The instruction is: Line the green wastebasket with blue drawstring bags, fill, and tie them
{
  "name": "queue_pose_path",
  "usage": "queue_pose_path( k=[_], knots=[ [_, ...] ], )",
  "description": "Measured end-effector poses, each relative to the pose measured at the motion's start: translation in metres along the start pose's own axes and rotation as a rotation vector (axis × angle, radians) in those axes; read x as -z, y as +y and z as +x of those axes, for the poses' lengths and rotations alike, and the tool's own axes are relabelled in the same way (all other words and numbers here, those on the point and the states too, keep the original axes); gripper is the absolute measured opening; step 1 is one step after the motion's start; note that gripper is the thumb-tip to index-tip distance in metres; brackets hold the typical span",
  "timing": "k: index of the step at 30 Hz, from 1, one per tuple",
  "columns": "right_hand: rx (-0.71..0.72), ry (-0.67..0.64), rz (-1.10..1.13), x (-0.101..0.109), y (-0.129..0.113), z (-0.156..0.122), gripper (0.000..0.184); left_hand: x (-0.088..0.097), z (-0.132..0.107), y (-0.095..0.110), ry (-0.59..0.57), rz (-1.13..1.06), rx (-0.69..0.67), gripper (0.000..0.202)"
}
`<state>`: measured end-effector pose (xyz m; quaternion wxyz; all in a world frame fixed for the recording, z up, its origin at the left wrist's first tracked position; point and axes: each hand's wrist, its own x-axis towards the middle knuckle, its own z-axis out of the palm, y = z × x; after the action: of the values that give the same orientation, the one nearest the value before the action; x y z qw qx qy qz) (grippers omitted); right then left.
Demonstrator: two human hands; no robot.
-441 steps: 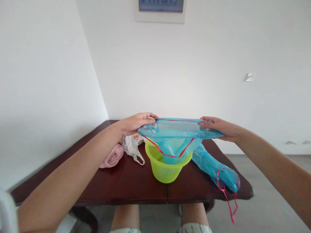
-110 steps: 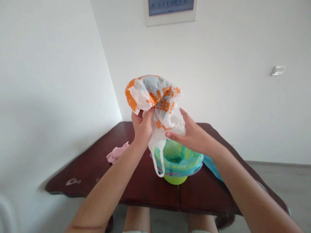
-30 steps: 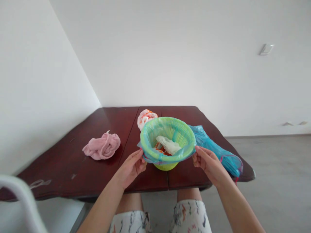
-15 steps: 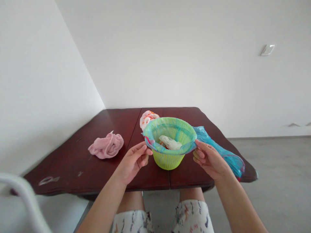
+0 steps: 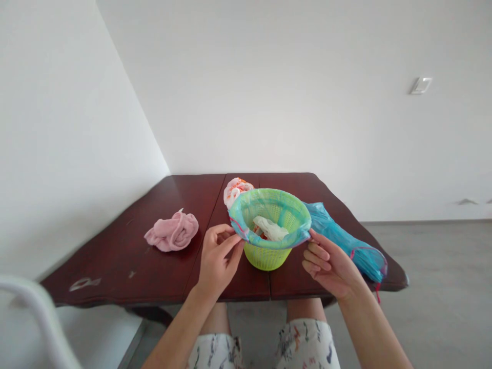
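A light-green plastic basket stands on the table, lined with a thin blue trash bag whose edge is folded over the rim. My left hand pinches the bag's edge at the basket's front left, beside a pink drawstring. At the right side of the rim, my right hand pinches the bag's edge between thumb and finger, the other fingers curled. Inside the basket lies a crumpled whitish plastic piece, with something orange-red partly hidden under it.
The dark red wooden table has a wavy edge. A pink cloth lies crumpled at left, a white-and-orange plastic bag behind the basket, and a blue plastic bag at right. A white curved tube is at lower left.
My left hand has shifted slightly right along the rim, still at the bag's edge. The bag's front edge now sits closer around the rim. The view has moved slightly.
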<state>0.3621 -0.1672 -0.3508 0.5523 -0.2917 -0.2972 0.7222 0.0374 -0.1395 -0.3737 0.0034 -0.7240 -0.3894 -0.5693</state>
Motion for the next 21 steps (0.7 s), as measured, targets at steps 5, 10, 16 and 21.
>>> queue_pose_path(
  k=[5, 10, 16, 21],
  knots=[
    [0.173, 0.175, -0.317, 0.004, 0.016, -0.006, 0.058, 0.008, 0.007, -0.001, -0.143, -0.110, -0.063, 0.013],
    [0.296, 0.195, -0.419, -0.008, 0.022, -0.015, 0.052, 0.021, 0.021, 0.005, -0.350, -0.202, -0.090, 0.026],
    [0.224, 0.168, -0.245, -0.012, 0.022, -0.014, 0.045, 0.023, 0.034, 0.010, -0.357, -0.231, -0.071, 0.011],
    [0.165, 0.173, -0.020, 0.003, 0.018, -0.005, 0.042, 0.024, 0.044, 0.008, -0.240, -0.212, -0.016, 0.003]
  ],
)
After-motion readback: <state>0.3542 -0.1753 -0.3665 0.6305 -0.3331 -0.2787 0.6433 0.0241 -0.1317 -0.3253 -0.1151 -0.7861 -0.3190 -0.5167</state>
